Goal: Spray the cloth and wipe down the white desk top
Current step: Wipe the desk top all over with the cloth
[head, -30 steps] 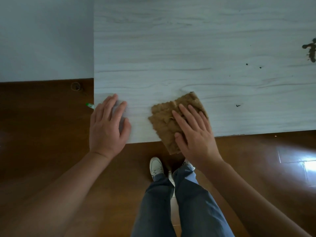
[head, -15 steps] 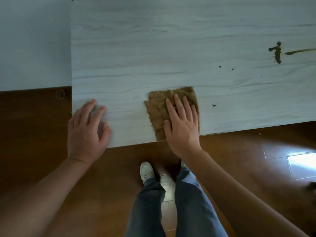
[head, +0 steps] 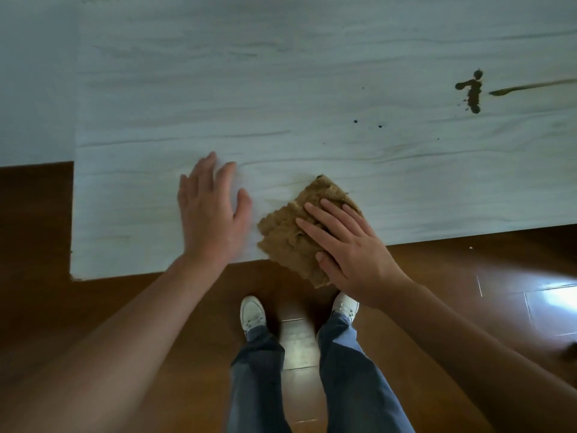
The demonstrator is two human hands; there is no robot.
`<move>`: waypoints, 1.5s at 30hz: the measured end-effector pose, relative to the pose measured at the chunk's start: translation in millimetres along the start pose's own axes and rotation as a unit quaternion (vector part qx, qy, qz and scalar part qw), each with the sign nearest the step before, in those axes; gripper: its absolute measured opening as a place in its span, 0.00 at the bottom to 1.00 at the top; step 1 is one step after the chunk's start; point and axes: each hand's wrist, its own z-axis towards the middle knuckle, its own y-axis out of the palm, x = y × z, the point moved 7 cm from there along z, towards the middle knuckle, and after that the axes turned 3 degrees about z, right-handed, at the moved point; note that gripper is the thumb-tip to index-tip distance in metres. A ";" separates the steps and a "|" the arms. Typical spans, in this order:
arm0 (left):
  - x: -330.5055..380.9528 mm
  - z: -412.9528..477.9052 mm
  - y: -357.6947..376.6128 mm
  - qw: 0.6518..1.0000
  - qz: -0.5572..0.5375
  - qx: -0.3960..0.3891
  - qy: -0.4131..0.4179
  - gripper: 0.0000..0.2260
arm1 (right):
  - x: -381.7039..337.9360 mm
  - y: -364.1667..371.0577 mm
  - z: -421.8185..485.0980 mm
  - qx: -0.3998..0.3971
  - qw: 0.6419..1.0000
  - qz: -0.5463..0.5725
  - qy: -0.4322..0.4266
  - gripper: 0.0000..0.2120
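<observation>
Dark brown glossy wood floor (head: 93,307); pale wall (head: 31,89) at left; bright glare patch (head: 555,295) right.

Your tan, nubbly cloth (head: 287,239) lies rumpled but spread flat at the near edge of the white, wood-grained desk top (head: 281,89), turned at an angle, with one corner hanging past that edge. Your right hand (head: 352,245) presses on it with straight fingers. Toward the far right of the desk top sits a dark brown splotch (head: 472,92) with a thin brown streak (head: 530,87) just beside it. Two small dark specks (head: 356,121) dot the surface nearer the cloth.
</observation>
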 end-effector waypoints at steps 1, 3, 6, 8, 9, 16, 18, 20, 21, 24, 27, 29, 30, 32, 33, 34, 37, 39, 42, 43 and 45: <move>15.3 9.4 5.9 1.000 0.002 -0.001 0.003 0.20 | 8.3 -3.1 2.8 -0.012 1.000 -0.004 -0.017 0.26; 35.5 25.8 15.3 1.000 0.005 0.000 -0.012 0.20 | 23.3 -10.3 14.5 -0.026 0.998 -0.013 -0.048 0.27; 43.0 34.9 24.0 0.998 0.005 0.025 -0.055 0.20 | 50.5 -25.4 40.6 -0.020 0.998 -0.029 -0.054 0.27; 44.3 33.1 26.9 0.998 0.017 0.042 -0.054 0.20 | 75.5 -38.4 59.4 -0.008 0.999 -0.032 -0.030 0.26; 43.9 32.4 27.4 0.997 0.023 0.047 -0.054 0.20 | 88.1 -45.2 68.9 0.000 1.000 -0.027 -0.012 0.26; 48.0 33.5 24.9 0.996 0.042 0.043 -0.059 0.21 | 80.3 -42.1 69.3 0.007 1.000 -0.029 -0.003 0.28; 48.0 33.2 24.1 0.996 0.048 0.041 -0.060 0.20 | 66.4 -31.2 44.2 -0.022 0.996 -0.047 -0.073 0.29; 47.4 33.8 24.2 0.996 0.051 0.036 -0.063 0.20 | 69.0 -26.7 23.2 -0.044 0.989 -0.058 -0.127 0.29; 47.3 34.5 24.6 0.996 0.053 0.033 -0.065 0.20 | 74.6 -27.5 17.5 -0.052 0.985 -0.063 -0.152 0.29; 47.3 35.7 24.1 0.995 0.056 0.035 -0.073 0.22 | 100.4 -36.2 22.6 -0.068 0.977 -0.068 -0.188 0.28; 46.7 36.8 25.1 0.995 0.060 0.036 -0.074 0.23 | 132.3 -53.3 56.7 -0.052 0.987 -0.067 -0.135 0.27; 45.2 37.5 26.6 0.994 0.065 0.039 -0.073 0.23 | 153.1 -69.2 89.3 -0.018 0.994 -0.059 -0.088 0.26; 44.7 37.4 27.0 0.994 0.069 0.044 -0.072 0.23 | 163.0 -77.8 106.8 0.004 0.997 -0.051 -0.060 0.26; 44.5 37.2 27.3 0.993 0.078 0.055 -0.067 0.23 | 178.1 -92.4 139.8 0.050 0.998 -0.029 0.015 0.25; 44.8 37.0 27.1 0.993 0.082 0.059 -0.064 0.23 | 180.8 -95.9 152.5 0.070 0.996 -0.018 0.056 0.26; 45.0 37.0 26.5 0.992 0.085 0.062 -0.063 0.23 | 179.3 -95.7 162.1 0.086 0.992 -0.008 0.093 0.26; 45.8 37.8 25.7 0.992 0.091 0.063 -0.064 0.23 | 158.0 -83.8 171.5 0.102 0.983 0.015 0.153 0.27; 45.2 38.2 26.7 0.992 0.094 0.054 -0.067 0.23 | 136.3 -75.1 164.6 0.098 0.987 0.021 0.126 0.27; 43.1 38.8 29.4 0.993 0.091 0.037 -0.069 0.23 | 101.7 -60.3 136.7 0.078 0.996 0.013 0.027 0.27; 42.3 38.9 29.9 0.993 0.091 0.033 -0.071 0.23 | 93.5 -54.9 126.2 0.061 0.998 0.009 -0.014 0.26; 42.3 39.2 30.4 0.993 0.094 0.029 -0.072 0.23 | 89.3 -46.8 108.0 0.010 0.995 -0.007 -0.101 0.26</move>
